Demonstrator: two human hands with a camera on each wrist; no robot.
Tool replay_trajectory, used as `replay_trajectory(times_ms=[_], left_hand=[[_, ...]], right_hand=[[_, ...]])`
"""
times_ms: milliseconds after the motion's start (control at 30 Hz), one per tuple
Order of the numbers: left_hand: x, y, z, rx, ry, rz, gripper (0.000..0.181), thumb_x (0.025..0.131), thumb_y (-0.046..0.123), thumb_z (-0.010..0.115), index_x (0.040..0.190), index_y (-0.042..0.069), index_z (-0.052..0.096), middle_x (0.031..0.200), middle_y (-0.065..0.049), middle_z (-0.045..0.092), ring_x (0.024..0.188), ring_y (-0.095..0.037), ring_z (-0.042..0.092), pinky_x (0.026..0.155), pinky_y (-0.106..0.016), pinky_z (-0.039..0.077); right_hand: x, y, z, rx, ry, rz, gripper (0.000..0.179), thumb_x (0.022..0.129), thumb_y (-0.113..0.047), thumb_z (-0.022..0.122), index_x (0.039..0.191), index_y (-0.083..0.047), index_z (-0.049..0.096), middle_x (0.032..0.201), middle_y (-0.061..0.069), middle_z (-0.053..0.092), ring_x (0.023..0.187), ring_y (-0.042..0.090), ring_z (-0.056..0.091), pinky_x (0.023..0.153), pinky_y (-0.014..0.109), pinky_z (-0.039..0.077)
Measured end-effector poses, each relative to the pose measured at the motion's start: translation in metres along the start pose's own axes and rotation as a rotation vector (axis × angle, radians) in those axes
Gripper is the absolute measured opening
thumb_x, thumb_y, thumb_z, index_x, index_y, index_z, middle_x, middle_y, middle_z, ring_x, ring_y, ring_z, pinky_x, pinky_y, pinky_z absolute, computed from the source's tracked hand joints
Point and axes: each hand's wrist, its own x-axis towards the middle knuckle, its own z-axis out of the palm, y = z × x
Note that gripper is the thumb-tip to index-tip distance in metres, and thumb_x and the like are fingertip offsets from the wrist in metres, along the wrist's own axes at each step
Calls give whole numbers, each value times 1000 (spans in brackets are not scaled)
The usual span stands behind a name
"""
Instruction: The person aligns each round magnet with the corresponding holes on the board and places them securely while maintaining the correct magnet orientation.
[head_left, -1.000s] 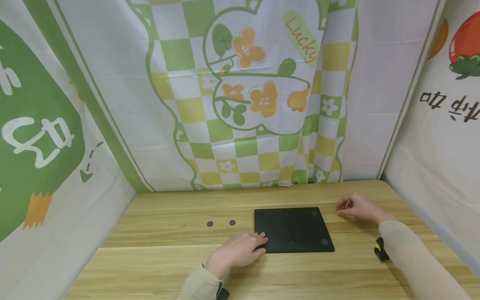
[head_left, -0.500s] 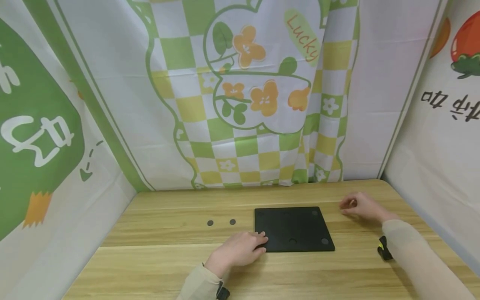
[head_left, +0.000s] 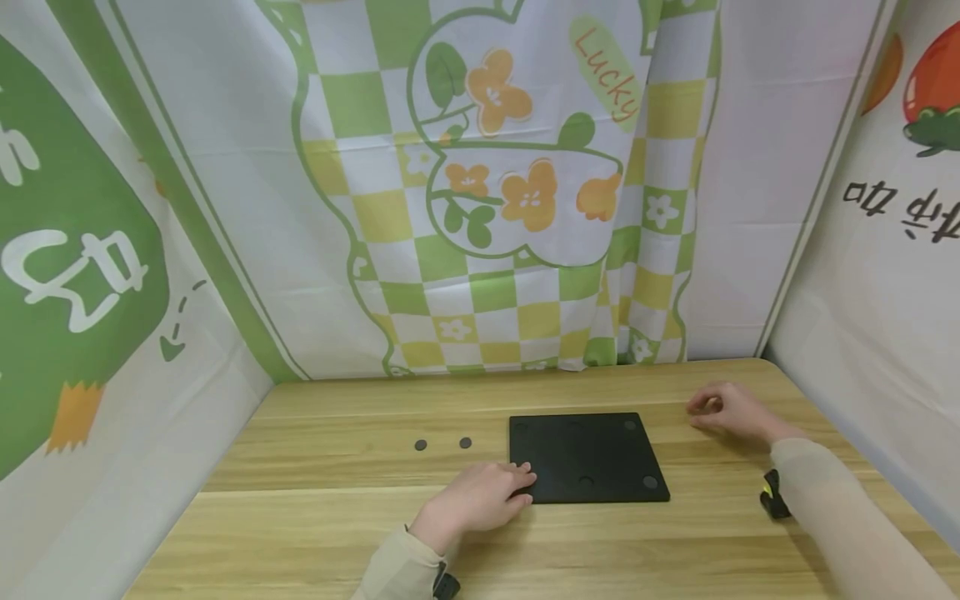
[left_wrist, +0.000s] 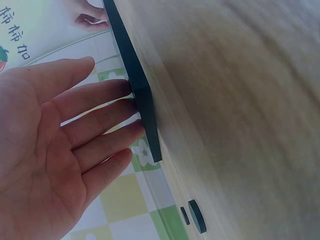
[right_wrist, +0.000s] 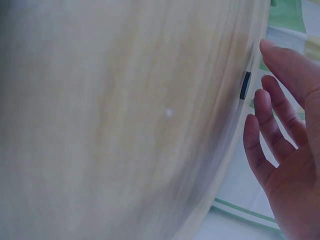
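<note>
A flat black rectangular board [head_left: 581, 454] lies on the table, with round recesses along its edges. Grey discs fill two of them on the right, a back disc [head_left: 629, 426] and a front disc [head_left: 649, 482]. My left hand [head_left: 480, 497] rests its fingertips on the board's front left corner; in the left wrist view its fingers [left_wrist: 102, 112] are extended against the board. Right of the board, my right hand [head_left: 731, 412] hovers low with loosely bent fingers. A small dark piece [right_wrist: 245, 85], seen edge-on in the right wrist view, is near its parted thumb and fingertips.
Two loose dark discs, a left one [head_left: 421, 445] and a right one [head_left: 466, 442], lie on the wooden table [head_left: 315, 525] left of the board. Behind the table hangs a checked green and yellow curtain [head_left: 487, 292]. Printed cloth walls stand at both sides.
My right hand has drifted slightly to the right, away from the board. The left hand, the board and the two loose discs stay where they were.
</note>
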Motion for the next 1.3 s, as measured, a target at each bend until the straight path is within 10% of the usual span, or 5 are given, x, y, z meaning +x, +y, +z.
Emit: replay_trajectory(times_ms=[1300], left_hand=[[-1,1,-2,-22,-17,-5,38,98,32,51,131,15,59,138,-3,54,125,-17,53,101,-32,45]], right_hand=[[-18,18,-9,70,-34,80,38,79,-30,77,105,-3,70,102,13,70,87,18,64,72,23,52]])
